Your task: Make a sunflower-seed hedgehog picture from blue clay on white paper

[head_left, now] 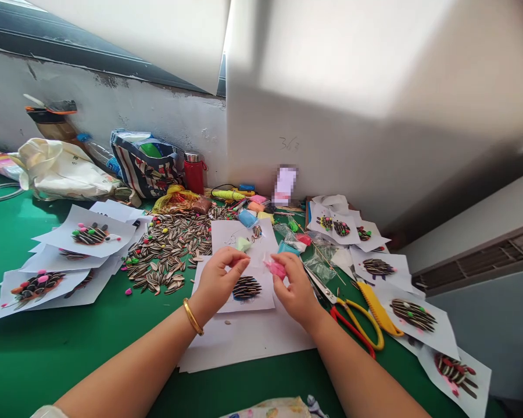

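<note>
My right hand [297, 290] is closed on a small pink lump of modelling clay [275, 267] with what looks like clear plastic around it. To its left, my left hand [215, 284] has thumb and forefinger pinched together; anything between them is too small to make out. Below and between the hands lies a white paper sheet [261, 303] bearing a hedgehog shape of striped sunflower seeds [246, 288]. Just beyond my left fingers is a pale green clay lump [243, 244]. More blank paper [244, 351] lies underneath.
Loose sunflower seeds [165, 255] are heaped left of centre. Finished seed pictures [91, 235] overlap at left, with others [414, 313] at right. Yellow-handled scissors [353, 319] and a yellow cutter [377, 310] lie beside my right forearm. A red bottle [194, 174] and bags [143, 165] stand behind.
</note>
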`<state>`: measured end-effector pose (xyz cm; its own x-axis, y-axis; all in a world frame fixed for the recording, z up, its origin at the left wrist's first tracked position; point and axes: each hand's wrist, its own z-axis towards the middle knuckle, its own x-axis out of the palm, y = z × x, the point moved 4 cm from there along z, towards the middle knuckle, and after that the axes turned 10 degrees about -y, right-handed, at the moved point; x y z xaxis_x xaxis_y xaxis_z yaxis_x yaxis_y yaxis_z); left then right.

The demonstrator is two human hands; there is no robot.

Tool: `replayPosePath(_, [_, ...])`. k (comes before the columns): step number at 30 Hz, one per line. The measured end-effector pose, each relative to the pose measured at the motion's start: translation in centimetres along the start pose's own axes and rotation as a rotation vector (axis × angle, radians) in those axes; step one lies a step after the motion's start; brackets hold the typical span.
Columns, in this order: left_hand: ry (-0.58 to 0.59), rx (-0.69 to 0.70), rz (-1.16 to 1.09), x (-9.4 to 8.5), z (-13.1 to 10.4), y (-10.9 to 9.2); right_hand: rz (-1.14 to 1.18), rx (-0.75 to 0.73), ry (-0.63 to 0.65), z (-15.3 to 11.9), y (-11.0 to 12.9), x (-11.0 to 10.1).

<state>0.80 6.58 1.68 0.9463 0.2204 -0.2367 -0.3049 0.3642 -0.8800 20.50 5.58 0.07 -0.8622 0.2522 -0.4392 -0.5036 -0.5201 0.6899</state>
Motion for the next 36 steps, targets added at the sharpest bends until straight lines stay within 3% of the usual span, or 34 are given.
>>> replayPosePath(3, [0.012, -0.229, -0.179, 0.1, 0.2, 0.5, -0.077, 0.062, -0.065, 0.8, -2.0, -0.3])
replayPosePath(7, [0.096, -0.478, -0.332, 1.0, -0.2, 0.9, -0.221, -0.023, -0.038, 1.7, -3.5, 0.3])
replayPosePath(12, [0.125, -0.592, -0.459, 1.6, -0.6, 1.6, -0.456, -0.057, 0.045, 1.4, -4.1, 1.5])
replayPosePath(15, [0.139, -0.649, -0.506, 1.7, -0.7, 1.8, -0.479, -0.079, 0.002, 1.2, -3.1, 1.0])
replayPosePath(19, [0.194, -0.653, -0.488, 1.7, -1.0, 1.6, -0.255, -0.168, -0.066, 0.9, -0.4, 0.0])
replayPosePath(24, [0.263, -0.587, -0.424, 2.1, -1.4, 1.5, -0.079, -0.291, 0.046, -0.5, 2.7, 0.5])
replayPosePath(36, [0.334, -0.546, -0.392, 2.5, -1.6, 1.3, -0.080, -0.280, 0.004, -0.9, 2.9, 0.3])
